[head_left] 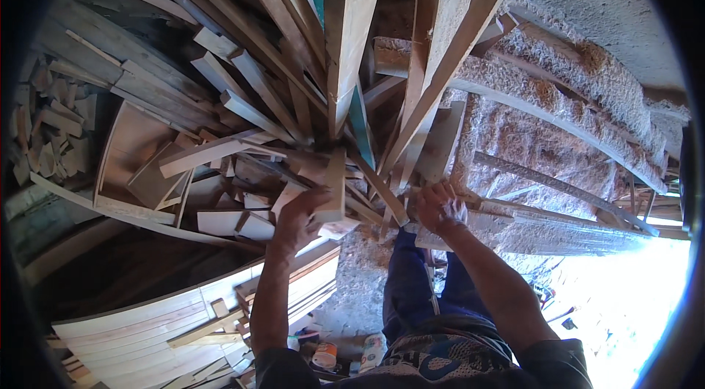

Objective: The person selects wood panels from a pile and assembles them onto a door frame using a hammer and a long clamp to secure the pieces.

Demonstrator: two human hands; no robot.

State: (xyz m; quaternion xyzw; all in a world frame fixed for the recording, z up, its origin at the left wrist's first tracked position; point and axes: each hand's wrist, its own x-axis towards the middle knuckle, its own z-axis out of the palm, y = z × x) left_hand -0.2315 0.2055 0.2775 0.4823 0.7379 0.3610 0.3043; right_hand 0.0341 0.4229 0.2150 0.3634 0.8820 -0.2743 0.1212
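Note:
My left hand (299, 219) is closed round a short, pale wooden block (335, 187), its thumb and fingers on the block's left side and lower end. Right of it, my right hand (440, 208) has its fingers curled at the lower end of a wide wooden board (443, 141). What those fingers grip is partly hidden. Between the hands, a narrow wooden strip (383, 194) slants down toward my legs. Long planks (358, 29) stand in a bunch just beyond both hands.
Offcuts (213, 158) lie heaped on the left, near a curved wooden panel (139, 147). Stacked pale boards (154, 326) sit at the lower left. Dust-covered beams (558, 114) run along the right. A small tub (324, 354) stands on the floor near my feet.

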